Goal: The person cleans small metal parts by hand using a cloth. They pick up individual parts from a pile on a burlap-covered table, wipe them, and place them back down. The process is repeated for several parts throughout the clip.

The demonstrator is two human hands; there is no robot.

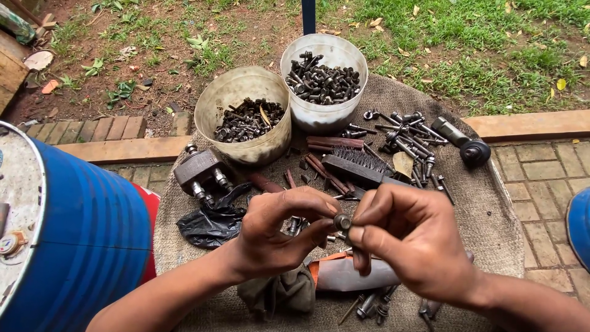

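Sorting of dark bolts, partway along by our reckoning.
Two tubs (243, 110) on the sackcloth worktop (491, 215) already hold bolts; a loose heap (409, 138) remains; our left hand (276, 233) and right hand (405, 243) pinch one bolt (342, 222) between them above the cloth.

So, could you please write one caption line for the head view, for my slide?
Both hands, left hand and right hand, pinch a small bolt above a burlap-covered table with two tubs of bolts.

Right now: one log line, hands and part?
left hand: grips bolt | right hand: pinches same bolt | over sacking-covered table
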